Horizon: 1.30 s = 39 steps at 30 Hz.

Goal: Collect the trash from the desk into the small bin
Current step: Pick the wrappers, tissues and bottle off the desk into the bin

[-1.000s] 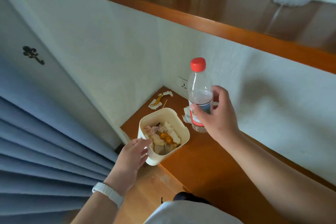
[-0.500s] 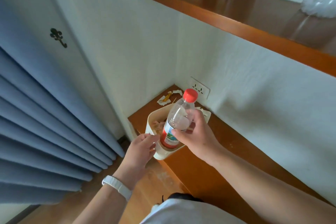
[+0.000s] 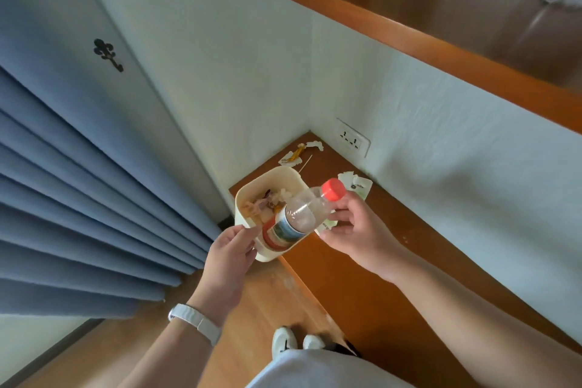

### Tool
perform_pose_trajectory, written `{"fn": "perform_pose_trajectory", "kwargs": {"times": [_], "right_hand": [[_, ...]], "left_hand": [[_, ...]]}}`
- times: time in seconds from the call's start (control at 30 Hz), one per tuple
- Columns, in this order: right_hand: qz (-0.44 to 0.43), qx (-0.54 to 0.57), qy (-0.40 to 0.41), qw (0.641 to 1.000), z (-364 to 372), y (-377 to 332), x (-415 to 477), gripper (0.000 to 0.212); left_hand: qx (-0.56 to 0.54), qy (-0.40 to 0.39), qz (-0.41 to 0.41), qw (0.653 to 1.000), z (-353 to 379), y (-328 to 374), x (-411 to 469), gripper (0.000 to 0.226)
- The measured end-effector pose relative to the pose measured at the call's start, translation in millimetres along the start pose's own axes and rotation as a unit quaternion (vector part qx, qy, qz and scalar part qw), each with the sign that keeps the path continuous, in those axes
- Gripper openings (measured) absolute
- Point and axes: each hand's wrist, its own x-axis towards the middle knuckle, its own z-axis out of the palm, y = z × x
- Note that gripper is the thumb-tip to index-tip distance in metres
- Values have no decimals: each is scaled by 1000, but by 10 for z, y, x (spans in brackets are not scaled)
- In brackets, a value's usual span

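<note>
The bottle (image 3: 294, 217) leans base-down in the bin (image 3: 266, 253) at the worktop's (image 3: 362, 277) near-left edge. Right hand (image 3: 352, 227) loosely half-open at its neck; left hand (image 3: 231, 250) grips the bin. Light, slippery, springy plastic; best gripped mid-body.

I see the small bin (image 3: 252, 195) at the desk's (image 3: 362, 261) near left edge, with the bottle (image 3: 296, 217) lying tilted in it, base down, cap toward the right. My left hand (image 3: 230, 261) is against the bin's near wall; my right hand (image 3: 352, 227) is just right of the bottle. Wrappers (image 3: 299, 154) lie behind the bin in the corner, below the wall socket (image 3: 352, 138).
</note>
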Motion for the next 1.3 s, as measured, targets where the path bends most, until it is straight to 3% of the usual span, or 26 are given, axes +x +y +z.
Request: {"fn": "perform_pose_trajectory", "kwargs": {"times": [0.1, 0.23, 0.5, 0.67, 0.8, 1.03, 1.3], "right_hand": [[19, -2, -2, 1000, -88, 163, 43, 54], [53, -91, 13, 994, -130, 537, 243, 49], [66, -336, -14, 940, 13, 1232, 771, 54], [106, -304, 49, 946, 205, 1380, 1150, 62], [117, -307, 49, 943, 278, 1444, 1348, 71], [164, -290, 41, 942, 283, 1467, 1549, 32], [192, -267, 55, 943, 227, 1291, 1415, 24]], "left_hand": [[-7, 11, 4, 1000, -46, 77, -30, 11], [-4, 17, 20, 1000, -78, 127, -22, 33], [-27, 29, 16, 999, -84, 131, -101, 14], [-28, 50, 18, 998, -145, 129, -190, 14], [-44, 72, 22, 996, -196, 136, -233, 12], [-50, 72, 11, 996, -319, 173, -74, 15], [-28, 52, -30, 998, -416, 303, 349, 20]]}}
